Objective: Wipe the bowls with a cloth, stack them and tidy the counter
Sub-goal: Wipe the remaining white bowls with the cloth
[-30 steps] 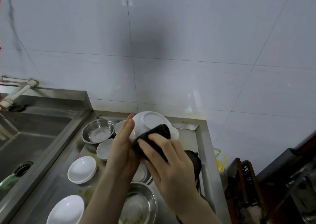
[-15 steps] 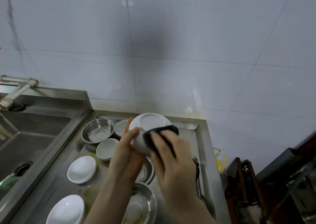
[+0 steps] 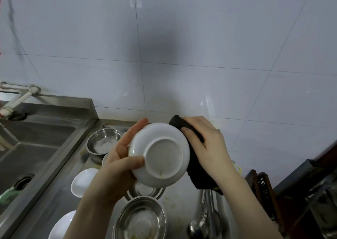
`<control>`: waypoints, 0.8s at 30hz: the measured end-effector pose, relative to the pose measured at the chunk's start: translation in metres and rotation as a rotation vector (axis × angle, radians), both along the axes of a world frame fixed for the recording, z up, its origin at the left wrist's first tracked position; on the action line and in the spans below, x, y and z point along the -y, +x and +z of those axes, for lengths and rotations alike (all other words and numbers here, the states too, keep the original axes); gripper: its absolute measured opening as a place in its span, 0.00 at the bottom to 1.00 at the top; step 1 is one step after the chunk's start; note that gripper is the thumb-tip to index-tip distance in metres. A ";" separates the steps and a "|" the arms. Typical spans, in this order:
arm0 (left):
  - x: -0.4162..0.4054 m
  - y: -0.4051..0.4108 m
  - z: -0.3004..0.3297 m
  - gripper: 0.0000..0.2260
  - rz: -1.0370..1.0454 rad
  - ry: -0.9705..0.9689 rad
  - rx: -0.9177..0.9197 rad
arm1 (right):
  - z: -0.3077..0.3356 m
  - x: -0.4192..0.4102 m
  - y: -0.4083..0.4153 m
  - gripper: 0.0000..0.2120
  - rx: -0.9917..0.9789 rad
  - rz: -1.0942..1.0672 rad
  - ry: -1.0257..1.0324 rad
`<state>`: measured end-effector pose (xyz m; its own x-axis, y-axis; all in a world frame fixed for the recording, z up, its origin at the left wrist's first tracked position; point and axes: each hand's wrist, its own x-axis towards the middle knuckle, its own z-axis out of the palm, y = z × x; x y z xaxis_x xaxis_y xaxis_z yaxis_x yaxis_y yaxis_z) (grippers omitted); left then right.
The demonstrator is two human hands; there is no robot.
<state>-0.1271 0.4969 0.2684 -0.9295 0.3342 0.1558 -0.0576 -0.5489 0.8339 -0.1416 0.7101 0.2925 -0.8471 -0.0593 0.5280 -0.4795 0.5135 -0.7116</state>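
While we wipe, the white bowl [image 3: 159, 154] has turned its base toward us.
Head view: our left hand [image 3: 120, 158] grips its left rim above the counter [image 3: 182, 202]; our right hand [image 3: 209, 143], clutching the dark cloth [image 3: 196, 165], has slid from the base to the right edge, so this bowl's outside is probably almost done.

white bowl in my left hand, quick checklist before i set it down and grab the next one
1. Left hand has the white bowl secure: ok, thumb on the base side, fingers behind the rim.
2. Right hand has the dark cloth: ok, gripped against the bowl's right edge.
3. Underside clean: not ok, a faint yellowish streak shows near the foot ring.
4. Inside wiped: cannot tell, it faces away.
5. Stacking spot: cannot tell; a white dish sits upright on the counter, size match unclear.
6. Other bowls pending: not ok, the near steel bowl shows residue.
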 end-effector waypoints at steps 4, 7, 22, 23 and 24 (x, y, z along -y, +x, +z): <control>0.006 0.003 0.008 0.32 -0.013 -0.048 -0.087 | 0.008 0.003 0.011 0.10 -0.094 0.023 -0.021; 0.008 0.001 0.009 0.33 -0.003 -0.094 -0.107 | 0.011 0.008 0.021 0.12 -0.186 0.006 0.025; -0.009 -0.010 -0.006 0.48 0.201 0.223 0.157 | -0.041 0.054 0.054 0.13 -0.340 -0.189 -0.173; -0.006 -0.010 -0.008 0.46 0.173 0.202 0.154 | -0.032 0.050 0.047 0.13 -0.292 -0.205 -0.214; -0.003 -0.010 -0.010 0.43 0.139 0.177 0.142 | -0.021 0.043 0.038 0.13 -0.224 -0.202 -0.240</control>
<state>-0.1374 0.5003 0.2585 -0.9814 0.1809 0.0649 -0.0811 -0.6960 0.7134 -0.1039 0.6667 0.2717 -0.6909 0.2446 0.6803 -0.5431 0.4455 -0.7118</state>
